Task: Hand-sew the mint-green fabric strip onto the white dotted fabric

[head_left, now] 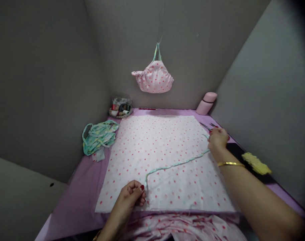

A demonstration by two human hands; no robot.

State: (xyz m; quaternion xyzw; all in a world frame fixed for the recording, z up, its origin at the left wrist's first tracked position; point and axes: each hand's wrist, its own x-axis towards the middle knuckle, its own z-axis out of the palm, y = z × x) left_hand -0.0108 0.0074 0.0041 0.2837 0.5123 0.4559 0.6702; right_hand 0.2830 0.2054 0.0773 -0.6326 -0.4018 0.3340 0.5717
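A white cloth with pink dots (pixel 157 147) lies flat on the purple table (pixel 77 197). A thin green cord (pixel 176 164) runs across the cloth from front middle to right edge. My left hand (pixel 132 195) is closed in a pinch on the cord's near end at the cloth's front edge. My right hand (pixel 217 139), with a gold bangle on the wrist, is closed on the cord's far end at the cloth's right edge, close to a pair of scissors (pixel 208 126).
A bundle of green strips (pixel 99 137) lies left of the cloth. A small basket of thread spools (pixel 120 109) and a pink bottle (pixel 206 103) stand at the back. A dotted pouch (pixel 153 78) hangs on the wall. A dark phone (pixel 236 150) and yellow scrap (pixel 256 163) lie right.
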